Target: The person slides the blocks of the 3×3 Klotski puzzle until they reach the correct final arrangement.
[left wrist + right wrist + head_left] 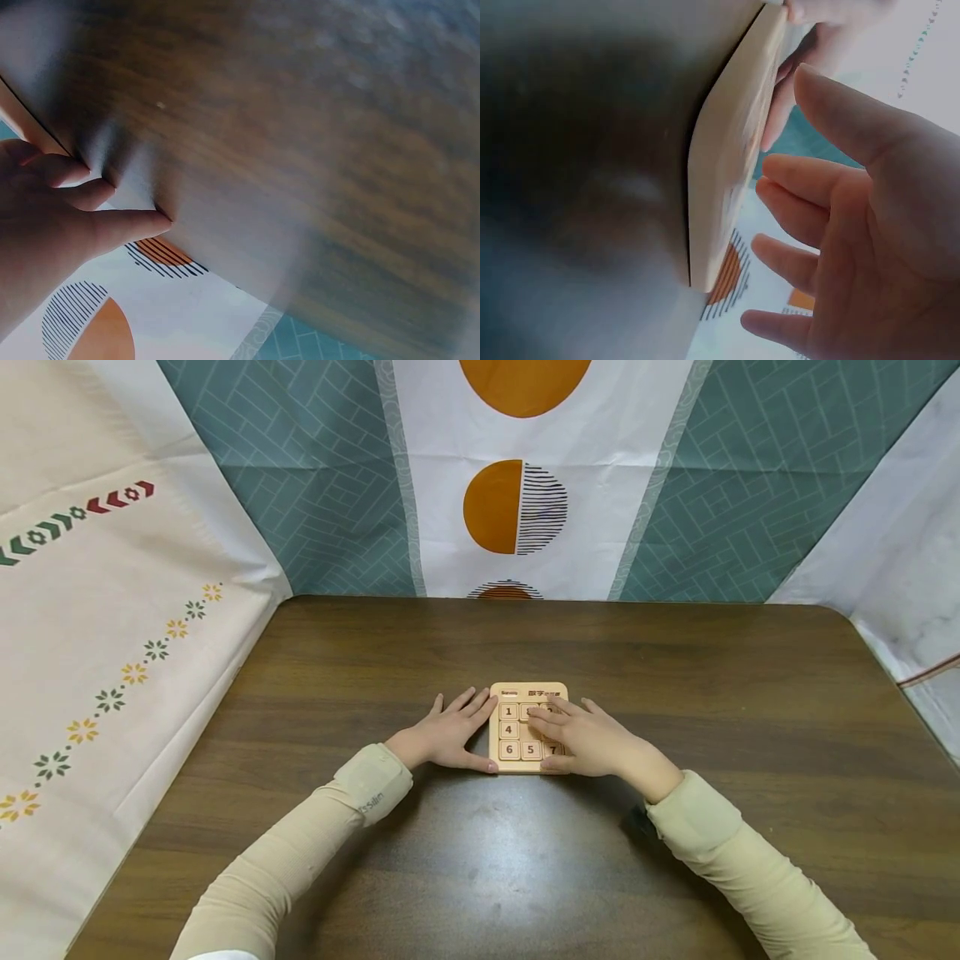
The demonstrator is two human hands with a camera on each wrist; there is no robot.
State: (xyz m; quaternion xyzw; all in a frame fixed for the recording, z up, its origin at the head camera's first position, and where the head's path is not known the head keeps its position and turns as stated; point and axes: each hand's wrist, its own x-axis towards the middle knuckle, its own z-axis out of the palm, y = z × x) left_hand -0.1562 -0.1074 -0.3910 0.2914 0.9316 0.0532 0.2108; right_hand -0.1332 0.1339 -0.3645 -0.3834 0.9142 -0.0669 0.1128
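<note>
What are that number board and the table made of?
The number board looks like smooth, matte, pale wood, judging by its tan colour and plain edge, though plastic is possible. The table seems varnished wood or laminate: brown grain and a shiny patch show.

Indoor nook: patterned cloths [555, 439], wooden table [675, 677]

A brown wood-grain table [375, 647] carries a pale number-tile board [519, 741]
</note>
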